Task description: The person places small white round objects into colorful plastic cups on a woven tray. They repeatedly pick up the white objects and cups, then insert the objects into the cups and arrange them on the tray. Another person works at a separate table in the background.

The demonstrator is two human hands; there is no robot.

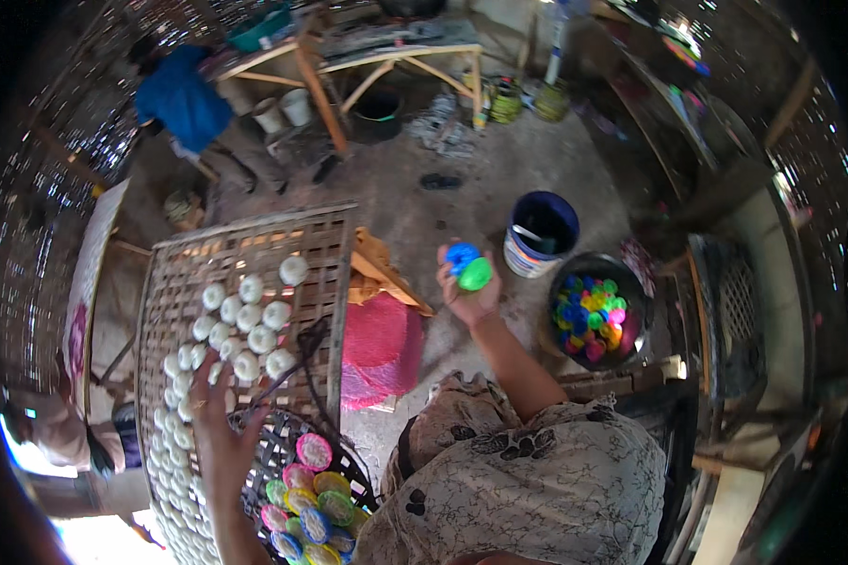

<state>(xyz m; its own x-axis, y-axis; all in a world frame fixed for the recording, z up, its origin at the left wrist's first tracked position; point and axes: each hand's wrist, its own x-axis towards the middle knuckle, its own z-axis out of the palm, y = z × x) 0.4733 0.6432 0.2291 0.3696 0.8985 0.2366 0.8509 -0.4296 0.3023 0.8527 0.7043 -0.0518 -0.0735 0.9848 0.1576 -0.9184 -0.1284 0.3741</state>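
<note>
My right hand (pixel 472 294) is raised over the floor with its fingers closed round small plastic cups, a blue one (pixel 461 256) and a green one (pixel 476 274). My left hand (pixel 219 414) is over the woven rack (pixel 325 247), fingers apart, beside the rows of white round pieces (pixel 249 317), each with a dimple in the middle. Whether its fingertips touch a piece cannot be made out. Below and right of that hand, a dark basket (pixel 278 433) holds several coloured cups (pixel 313 452) with pale filling in them.
A black tub (pixel 643 325) of bright plastic cups stands at my right, next to a dark blue bucket (pixel 543 235). A pink sack (pixel 379 353) sits beside the rack. Wooden benches (pixel 400 55) are at the back. A person in blue (pixel 184 99) bends at far left; another person (pixel 57 438) is at the left edge.
</note>
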